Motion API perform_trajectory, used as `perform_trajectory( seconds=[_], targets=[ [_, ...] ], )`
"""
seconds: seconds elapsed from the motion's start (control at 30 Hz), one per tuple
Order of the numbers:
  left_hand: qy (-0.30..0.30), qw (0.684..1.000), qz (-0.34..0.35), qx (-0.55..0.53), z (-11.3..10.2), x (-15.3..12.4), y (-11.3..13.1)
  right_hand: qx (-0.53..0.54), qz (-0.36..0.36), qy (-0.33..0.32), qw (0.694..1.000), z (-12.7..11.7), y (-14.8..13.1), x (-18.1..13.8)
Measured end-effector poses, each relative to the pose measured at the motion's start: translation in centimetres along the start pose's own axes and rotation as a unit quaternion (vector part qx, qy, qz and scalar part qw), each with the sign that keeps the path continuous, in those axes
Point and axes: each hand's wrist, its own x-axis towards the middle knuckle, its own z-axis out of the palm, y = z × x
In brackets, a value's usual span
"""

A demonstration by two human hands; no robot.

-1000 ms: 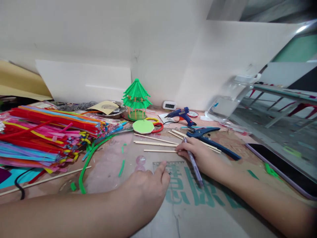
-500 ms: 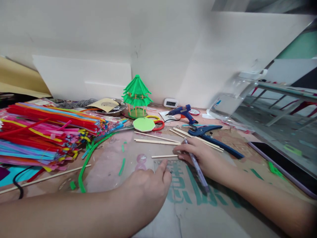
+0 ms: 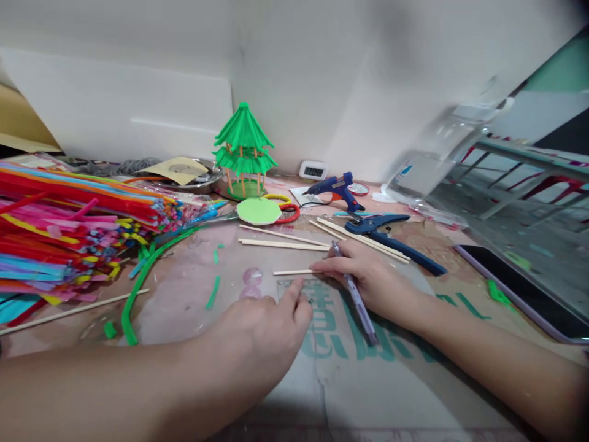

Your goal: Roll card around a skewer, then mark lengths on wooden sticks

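My left hand (image 3: 271, 328) lies low on the table, index finger stretched forward and the others bent, pressing on a clear ruler (image 3: 288, 283) with tick marks. Just beyond the ruler's edge is a short wooden stick (image 3: 292, 272), roughly parallel to it. The thumb and fingertips of my right hand (image 3: 363, 270) are closed at the right end of this stick. A pale purple pen (image 3: 356, 301) slants through my right hand, held between the fingers with its lower end toward me. More wooden sticks (image 3: 283, 244) lie behind both hands.
Pipe cleaners (image 3: 69, 227) are heaped left. At the back stand a green pagoda model (image 3: 245, 150), a light-green octagon (image 3: 258, 211) over scissors (image 3: 291, 213), a timer (image 3: 313, 170) and a glue gun (image 3: 338, 189). Blue cutters (image 3: 391, 239), a phone (image 3: 519, 288) and a plastic jug (image 3: 423, 166) are right.
My right fingertips have moved left onto the short stick's right end, still with the pen in hand. My left hand keeps its place on the ruler. The camera view has shifted slightly.
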Motion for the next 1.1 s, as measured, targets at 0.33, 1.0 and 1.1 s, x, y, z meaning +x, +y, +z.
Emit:
perform_trajectory(
  seconds=[0.33,1.0,1.1],
  targets=[
    [0.077,0.996,0.006,0.042,1.7,-0.5,-0.1,0.024,-0.005,-0.002,1.000,-0.3,0.2,-0.4],
    [0.167,0.986,-0.008,0.022,1.2,-0.4,-0.3,0.052,-0.035,-0.009,0.998,-0.1,0.2,0.0],
    [0.162,0.986,-0.011,0.022,1.3,-0.4,-0.3,0.051,-0.040,-0.010,0.998,-0.1,0.1,0.0]
  ],
)
